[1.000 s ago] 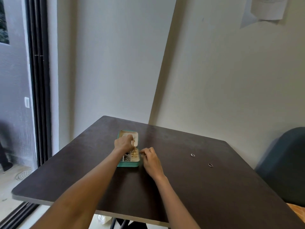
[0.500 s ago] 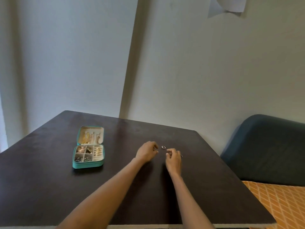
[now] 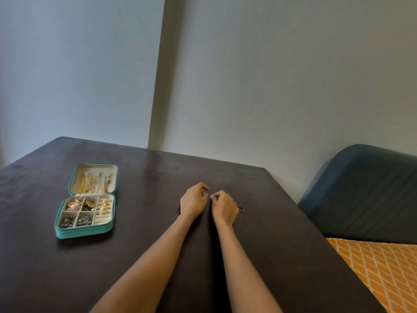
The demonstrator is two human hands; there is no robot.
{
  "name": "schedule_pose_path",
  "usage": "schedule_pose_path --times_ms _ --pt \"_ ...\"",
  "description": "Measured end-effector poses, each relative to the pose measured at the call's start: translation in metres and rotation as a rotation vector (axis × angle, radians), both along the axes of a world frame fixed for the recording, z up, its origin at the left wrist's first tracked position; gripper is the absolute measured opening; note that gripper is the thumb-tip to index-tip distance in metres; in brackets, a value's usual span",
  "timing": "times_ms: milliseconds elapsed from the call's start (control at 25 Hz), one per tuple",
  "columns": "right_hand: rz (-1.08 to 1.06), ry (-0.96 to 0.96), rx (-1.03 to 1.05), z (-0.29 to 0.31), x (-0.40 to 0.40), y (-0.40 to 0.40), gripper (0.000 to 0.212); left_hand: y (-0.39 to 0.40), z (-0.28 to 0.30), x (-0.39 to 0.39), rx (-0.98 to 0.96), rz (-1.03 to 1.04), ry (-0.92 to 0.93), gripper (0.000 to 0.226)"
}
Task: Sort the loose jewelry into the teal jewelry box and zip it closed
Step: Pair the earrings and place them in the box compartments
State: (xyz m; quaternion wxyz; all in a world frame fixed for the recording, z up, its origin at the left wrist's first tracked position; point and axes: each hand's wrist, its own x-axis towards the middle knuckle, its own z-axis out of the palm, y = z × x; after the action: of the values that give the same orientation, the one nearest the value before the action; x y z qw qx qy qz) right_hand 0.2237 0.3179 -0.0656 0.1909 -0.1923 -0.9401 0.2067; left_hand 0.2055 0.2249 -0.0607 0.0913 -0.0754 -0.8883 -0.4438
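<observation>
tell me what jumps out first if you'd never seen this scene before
The open teal jewelry box lies flat on the left of the dark table, its lid showing gold chains and its tray compartments holding small pieces. Near the table's middle the left hand and right hand sit close together with fingers curled, and a small ring lies on the table just right of the right hand. A dark blue chair stands at the right edge.

surface: dark table [image 3: 259, 256] | left of frame: open teal jewelry box [image 3: 84, 231] | right of centre: small ring [image 3: 241, 209]
</observation>
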Motion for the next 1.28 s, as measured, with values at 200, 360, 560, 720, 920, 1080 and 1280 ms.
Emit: schedule_pose_path --times_ms 200,360,560,720,920,1080,1280 --pt "0.169 0.077 -0.302 -0.002 0.001 0.006 0.018 0.0 -0.003 -0.001 0.002 -0.028 0.045 0.026" --pt "0.36 0.149 -0.748 -0.001 0.003 0.013 0.016 -0.004 -0.003 -0.003 0.195 -0.09 -0.013 0.014" --pt "0.307 0.284 -0.812 -0.002 0.004 0.014 0.01 -0.008 0.001 0.002 0.307 -0.119 -0.005 0.013" --pt "0.347 0.282 -0.719 -0.006 0.003 0.014 0.026 -0.01 0.0 0.001 0.284 -0.152 -0.018 0.013" --pt "0.348 0.34 -0.795 -0.004 0.007 0.015 0.024 -0.009 -0.005 -0.001 0.321 -0.14 -0.009 0.011" --pt "0.361 0.358 -0.845 -0.005 0.007 0.013 0.024 -0.01 -0.006 -0.002 0.365 -0.108 -0.04 0.006" --pt "0.386 0.332 -0.876 -0.002 0.02 0.007 0.022 -0.027 0.008 0.008 0.372 -0.156 -0.148 0.007"
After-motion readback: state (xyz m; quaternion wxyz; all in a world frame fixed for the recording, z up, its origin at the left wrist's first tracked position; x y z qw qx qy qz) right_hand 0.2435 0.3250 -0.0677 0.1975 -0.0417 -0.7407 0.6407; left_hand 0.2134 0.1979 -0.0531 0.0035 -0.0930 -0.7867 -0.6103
